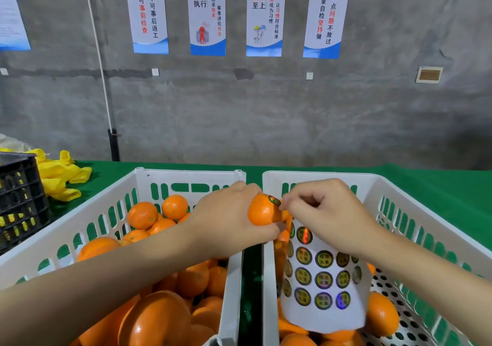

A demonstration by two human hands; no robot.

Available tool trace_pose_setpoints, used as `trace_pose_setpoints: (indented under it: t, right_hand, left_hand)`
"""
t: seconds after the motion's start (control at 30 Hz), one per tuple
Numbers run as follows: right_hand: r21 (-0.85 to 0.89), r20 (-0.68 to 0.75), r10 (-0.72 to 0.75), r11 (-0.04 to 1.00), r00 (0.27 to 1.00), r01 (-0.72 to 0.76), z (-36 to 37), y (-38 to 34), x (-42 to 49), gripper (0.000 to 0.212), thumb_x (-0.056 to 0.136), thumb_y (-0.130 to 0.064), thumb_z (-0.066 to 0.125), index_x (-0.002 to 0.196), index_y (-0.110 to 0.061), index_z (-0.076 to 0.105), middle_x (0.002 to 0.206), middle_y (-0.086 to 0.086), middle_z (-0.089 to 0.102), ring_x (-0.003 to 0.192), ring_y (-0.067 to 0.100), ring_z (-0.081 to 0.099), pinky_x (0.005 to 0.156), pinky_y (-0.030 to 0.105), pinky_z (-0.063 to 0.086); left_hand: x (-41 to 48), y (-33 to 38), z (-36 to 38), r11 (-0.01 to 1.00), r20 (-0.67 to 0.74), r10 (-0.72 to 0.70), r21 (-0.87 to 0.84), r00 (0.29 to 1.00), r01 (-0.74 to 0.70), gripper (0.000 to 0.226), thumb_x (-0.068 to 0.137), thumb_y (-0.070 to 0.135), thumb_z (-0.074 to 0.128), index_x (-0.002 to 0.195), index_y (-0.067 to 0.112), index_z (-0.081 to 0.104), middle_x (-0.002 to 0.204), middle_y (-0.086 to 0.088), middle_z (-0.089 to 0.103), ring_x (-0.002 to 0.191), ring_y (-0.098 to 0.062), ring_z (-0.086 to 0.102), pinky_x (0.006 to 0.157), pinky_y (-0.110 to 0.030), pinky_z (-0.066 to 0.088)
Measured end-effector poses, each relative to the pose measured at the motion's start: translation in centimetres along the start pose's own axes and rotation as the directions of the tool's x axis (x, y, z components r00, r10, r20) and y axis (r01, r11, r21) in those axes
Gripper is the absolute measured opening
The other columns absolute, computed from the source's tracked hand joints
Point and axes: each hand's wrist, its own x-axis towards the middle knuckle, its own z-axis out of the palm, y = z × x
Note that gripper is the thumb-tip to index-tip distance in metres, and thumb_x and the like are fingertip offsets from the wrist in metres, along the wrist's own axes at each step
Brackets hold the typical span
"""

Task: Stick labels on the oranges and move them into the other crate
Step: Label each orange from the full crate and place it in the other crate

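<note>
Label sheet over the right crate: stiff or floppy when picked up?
Probably floppy: the label sheet bows along its length and its lower edge curls. Likely light; it seems to hang from the right hand alone. Glossy labels may make it slippery.

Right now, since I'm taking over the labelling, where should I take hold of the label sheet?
Take the label sheet by its bare lower margin, coming from the near side: it hangs curved over the right crate, top edge hidden, and that white strip carries no labels.
</note>
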Motion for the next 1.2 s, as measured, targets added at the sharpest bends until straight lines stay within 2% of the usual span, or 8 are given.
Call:
trace_pose_setpoints:
  t: [0.23,0.47,0.6,0.7,0.8,0.9,1.03,1.2]
  right_hand:
    - [0.308,-0.159,0.056,0.951,0.986,-0.004,-1.5,-0.5,0.9,0.027,0.087,-0.030,0.054,0.076,-0.022,0.077,0.083,-0.011,0.075,0.090,-0.004,0.066,0.077,0.007,0.044]
    - [0.434,-0.161,0.130,0.900,0.978,-0.048,-1.3,-0.8,1.0,0.017,0.088,-0.003,0.065,0.078,-0.009,0.077,0.078,-0.008,0.076,0.078,-0.003,0.068,0.070,0.007,0.047]
    - [0.422,-0.199,0.182,0.903,0.963,-0.083,-0.9,-0.7,1.1,0.019,0.088,-0.008,0.068,0.073,-0.016,0.078,0.068,-0.007,0.074,0.066,-0.002,0.065,0.065,0.008,0.048]
    - [0.424,-0.212,0.205,0.900,0.955,-0.099,-0.7,-0.6,1.1,0.020,0.087,-0.013,0.070,0.070,-0.020,0.078,0.062,0.007,0.069,0.058,0.004,0.060,0.058,0.012,0.048]
    - [0.374,-0.209,0.195,0.921,0.958,-0.106,-0.6,-0.3,1.1,0.018,0.089,-0.021,0.070,0.074,-0.027,0.077,0.057,0.017,0.060,0.053,0.012,0.055,0.053,0.015,0.048]
    - [0.291,-0.245,0.207,0.947,0.947,-0.132,-0.6,-0.1,1.0,0.016,0.090,-0.029,0.069,0.075,-0.033,0.075,0.059,0.014,0.063,0.057,0.029,0.061,0.056,0.029,0.056]
    - [0.075,-0.371,0.141,0.990,0.918,-0.121,-0.9,0.6,0.9,0.014,0.092,-0.030,0.063,0.081,-0.032,0.071,0.075,-0.004,0.068,0.077,0.018,0.063,0.075,0.046,0.054]
    - [-0.315,-0.399,-0.147,0.949,0.905,0.015,-0.9,0.6,0.7,0.012,0.091,-0.027,0.066,0.102,-0.023,0.071,0.105,-0.008,0.059,0.109,0.015,0.047,0.094,0.035,0.033]
  left_hand:
    - [-0.1,0.0,0.2,0.964,0.069,0.183,-0.210,0.981,-0.165,0.070,0.075,0.072,0.070,0.134,0.053,0.037,0.129,0.027,0.050,0.110,0.002,0.051,0.090,-0.020,0.047]
    - [-0.4,0.7,0.3,0.923,0.067,0.245,-0.323,0.967,-0.211,0.032,0.092,0.056,0.044,0.115,0.041,0.060,0.112,0.028,0.056,0.111,0.005,0.053,0.090,-0.012,0.040]
    - [0.1,2.5,-0.7,0.519,0.215,0.053,-0.840,0.975,0.157,0.036,0.084,0.063,0.051,0.090,0.040,0.077,0.088,0.002,0.076,0.087,-0.007,0.070,0.084,-0.026,0.050]
    - [0.4,2.3,-1.4,0.445,0.253,0.117,-0.878,0.960,0.177,0.037,0.082,0.055,0.064,0.099,0.025,0.077,0.105,-0.014,0.075,0.096,-0.023,0.070,0.082,-0.031,0.054]
    - [0.1,2.1,-1.8,0.506,0.387,0.182,-0.825,0.904,0.251,0.043,0.087,0.039,0.066,0.113,0.005,0.069,0.112,-0.017,0.073,0.098,-0.025,0.068,0.087,-0.036,0.051]
    - [-0.3,2.2,-1.8,0.549,0.441,0.222,-0.794,0.870,0.262,0.023,0.090,0.030,0.066,0.104,0.013,0.074,0.107,-0.007,0.077,0.091,-0.015,0.071,0.087,-0.036,0.051]
    - [0.1,2.3,-1.5,0.503,0.264,0.062,-0.841,0.963,0.198,0.016,0.095,0.023,0.068,0.087,0.013,0.078,0.090,-0.003,0.078,0.069,-0.006,0.066,0.063,-0.019,0.052]
    - [0.5,1.8,-1.3,0.619,0.048,-0.095,-0.779,0.994,0.097,0.027,0.102,0.026,0.053,0.090,0.018,0.077,0.090,0.000,0.078,0.079,-0.013,0.070,0.079,-0.035,0.056]
